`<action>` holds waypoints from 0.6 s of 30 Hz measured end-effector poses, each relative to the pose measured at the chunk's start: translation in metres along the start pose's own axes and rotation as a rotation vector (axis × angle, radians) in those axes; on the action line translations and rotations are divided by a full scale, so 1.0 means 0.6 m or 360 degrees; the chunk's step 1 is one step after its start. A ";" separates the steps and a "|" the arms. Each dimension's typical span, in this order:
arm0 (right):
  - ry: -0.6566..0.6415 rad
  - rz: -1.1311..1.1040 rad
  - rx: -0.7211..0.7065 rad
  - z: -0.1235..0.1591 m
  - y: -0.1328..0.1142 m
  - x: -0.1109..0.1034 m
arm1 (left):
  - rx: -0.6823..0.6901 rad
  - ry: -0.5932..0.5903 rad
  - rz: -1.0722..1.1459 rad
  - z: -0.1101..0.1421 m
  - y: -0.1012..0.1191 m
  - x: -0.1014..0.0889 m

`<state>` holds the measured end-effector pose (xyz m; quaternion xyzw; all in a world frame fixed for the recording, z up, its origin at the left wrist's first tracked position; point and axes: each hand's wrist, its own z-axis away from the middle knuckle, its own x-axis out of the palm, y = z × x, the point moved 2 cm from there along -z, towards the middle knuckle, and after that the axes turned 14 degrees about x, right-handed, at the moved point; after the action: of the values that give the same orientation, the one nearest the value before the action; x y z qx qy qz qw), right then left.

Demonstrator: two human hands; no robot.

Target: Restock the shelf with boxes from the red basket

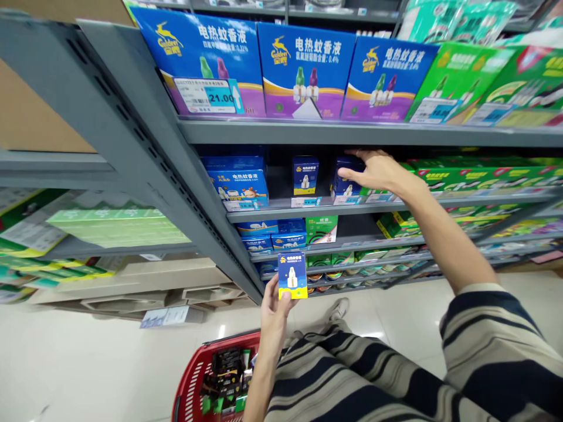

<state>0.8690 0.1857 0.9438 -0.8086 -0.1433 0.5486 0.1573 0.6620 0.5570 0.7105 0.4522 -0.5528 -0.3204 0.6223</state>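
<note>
1. Left hand (275,305): grip clasped on a box (292,271), lower centre of frame.
2. Right hand (379,172): at a second box (340,186) on the shelf (279,207), right of centre; whether its grip is closed cannot be told.
3. Third box (305,176): upright on same shelf, upper centre.
4. Basket (185,375): red, lower left.

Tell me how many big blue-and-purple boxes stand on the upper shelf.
3, side by side on the upper shelf: the left box with the 21.00 price tag, the middle box, and the right box beside a green box. More may be hidden behind.
</note>
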 end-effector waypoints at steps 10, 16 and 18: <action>-0.0186 0.0010 -0.0133 -0.011 0.009 -0.012 | -0.0008 0.0067 0.0056 0.008 0.011 0.006; -0.0283 0.0010 -0.0118 -0.023 0.027 -0.012 | -0.0014 0.0039 0.0044 0.008 0.012 0.010; -0.0305 0.0024 -0.0096 -0.026 0.022 -0.018 | -0.0016 0.0030 0.0032 0.008 0.014 0.012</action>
<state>0.8803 0.1676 0.9527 -0.7578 -0.1680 0.6200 0.1143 0.6576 0.5527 0.7208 0.4465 -0.5499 -0.3126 0.6329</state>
